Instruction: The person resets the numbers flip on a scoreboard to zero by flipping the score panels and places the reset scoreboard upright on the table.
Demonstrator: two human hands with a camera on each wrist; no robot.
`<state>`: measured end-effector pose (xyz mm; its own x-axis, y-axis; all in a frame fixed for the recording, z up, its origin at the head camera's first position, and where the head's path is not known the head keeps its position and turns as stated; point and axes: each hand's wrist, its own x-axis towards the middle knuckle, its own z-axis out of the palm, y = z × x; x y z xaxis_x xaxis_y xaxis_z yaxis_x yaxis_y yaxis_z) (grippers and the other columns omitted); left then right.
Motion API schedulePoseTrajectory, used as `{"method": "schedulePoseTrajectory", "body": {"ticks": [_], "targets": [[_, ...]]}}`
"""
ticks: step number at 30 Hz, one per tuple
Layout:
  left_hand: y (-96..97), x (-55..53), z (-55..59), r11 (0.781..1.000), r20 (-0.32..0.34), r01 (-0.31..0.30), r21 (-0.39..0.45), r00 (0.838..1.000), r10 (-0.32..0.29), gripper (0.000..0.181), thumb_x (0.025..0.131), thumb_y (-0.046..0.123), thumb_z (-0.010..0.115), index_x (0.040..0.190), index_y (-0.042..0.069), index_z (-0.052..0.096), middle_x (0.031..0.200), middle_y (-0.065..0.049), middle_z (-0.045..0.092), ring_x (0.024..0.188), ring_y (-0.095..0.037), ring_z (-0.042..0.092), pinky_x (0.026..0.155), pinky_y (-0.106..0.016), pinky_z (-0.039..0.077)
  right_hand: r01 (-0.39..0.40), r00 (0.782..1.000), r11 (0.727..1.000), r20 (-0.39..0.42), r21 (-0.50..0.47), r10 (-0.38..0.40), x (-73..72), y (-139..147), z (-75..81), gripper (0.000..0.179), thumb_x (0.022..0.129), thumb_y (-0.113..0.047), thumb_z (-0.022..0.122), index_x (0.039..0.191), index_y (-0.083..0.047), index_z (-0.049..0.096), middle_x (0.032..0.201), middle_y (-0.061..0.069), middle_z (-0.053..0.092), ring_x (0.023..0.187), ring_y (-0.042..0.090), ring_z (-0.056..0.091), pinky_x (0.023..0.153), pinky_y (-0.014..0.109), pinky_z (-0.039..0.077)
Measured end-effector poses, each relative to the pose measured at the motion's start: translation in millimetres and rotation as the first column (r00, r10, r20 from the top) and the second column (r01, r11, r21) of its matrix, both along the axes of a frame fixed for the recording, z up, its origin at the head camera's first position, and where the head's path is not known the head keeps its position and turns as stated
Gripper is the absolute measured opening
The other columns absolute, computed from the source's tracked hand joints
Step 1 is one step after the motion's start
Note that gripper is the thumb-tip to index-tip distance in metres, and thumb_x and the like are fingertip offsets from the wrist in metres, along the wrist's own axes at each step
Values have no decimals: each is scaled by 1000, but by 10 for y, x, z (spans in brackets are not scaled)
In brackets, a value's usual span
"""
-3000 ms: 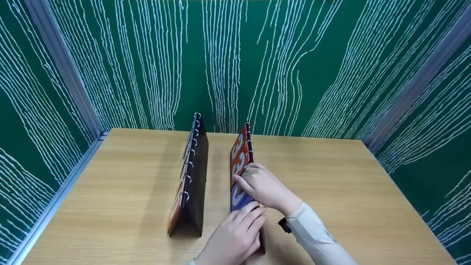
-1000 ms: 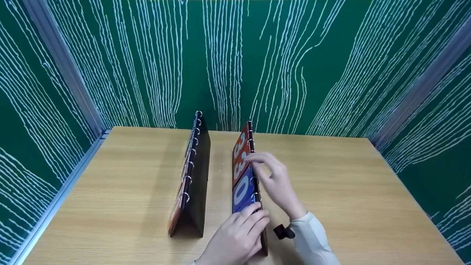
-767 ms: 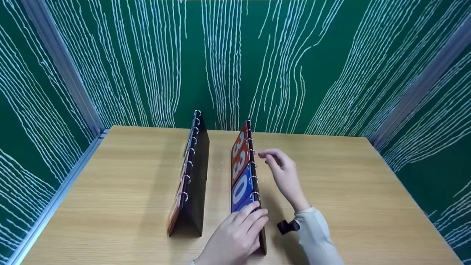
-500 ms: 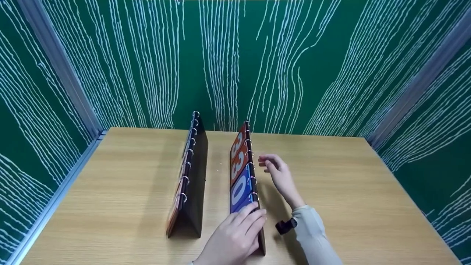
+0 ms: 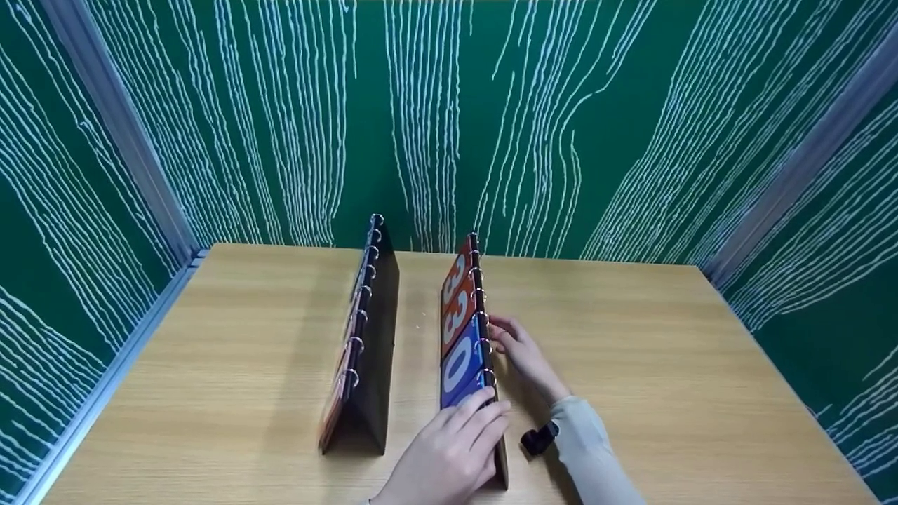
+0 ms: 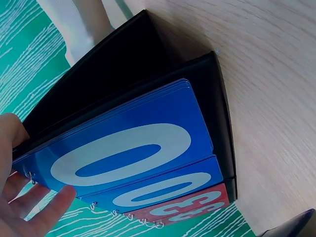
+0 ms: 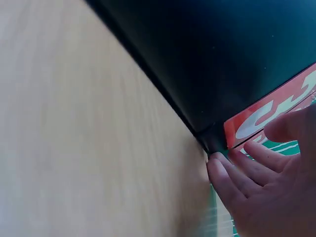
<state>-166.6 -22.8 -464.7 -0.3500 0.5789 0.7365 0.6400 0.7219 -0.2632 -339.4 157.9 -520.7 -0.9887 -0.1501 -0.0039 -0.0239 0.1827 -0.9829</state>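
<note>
A tabletop flip scoreboard [image 5: 459, 315] stands like a tent on the right, with red "3" cards at its far part and blue "0" cards nearer. My left hand [image 5: 445, 449] grips its ringed top edge near the close end. The left wrist view shows a large blue "0" card [image 6: 121, 153] beside those fingers. My right hand [image 5: 519, 351] is at the far right side of the scoreboard, fingers loosely extended. In the right wrist view its fingertips lie close to the end of the black panel [image 7: 197, 64], near a red card [image 7: 271, 108]; whether they touch is unclear.
A second flip scoreboard [image 5: 375, 337] stands parallel on the left, its black side facing the first. Both rest on a wooden table [image 5: 617, 337]. Green walls [image 5: 596, 175] with white wavy lines enclose the table's back and sides.
My right hand has left the scoreboard's top edge and cards, moved off to the right, then lowered toward its right side. The blue "0" card is now uncovered. My left hand holds its place.
</note>
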Motion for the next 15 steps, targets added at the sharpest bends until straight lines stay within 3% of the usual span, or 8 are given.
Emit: {"method": "schedulePoseTrajectory", "body": {"ticks": [7,15], "targets": [[4,13,11,1000,-1,2,5,1000,-2,42,79,34,74,117,16,69,126,3,71,127,-17,62,93,-25,56,-63,998,998,-7,4,63,-14,6,-54,42,105,-11,44,146,-1,46,147,22,54,133,30,54,105,32,42],[5,4,5,1000,-17,4,9,1000,-4,42,78,35,75,115,16,70,125,4,71,126,-17,63,92,-24,56,-51,997,998,62,-43,53,0,42,-10,39,104,-15,47,141,-4,49,133,13,58,112,17,60,98,29,44]]}}
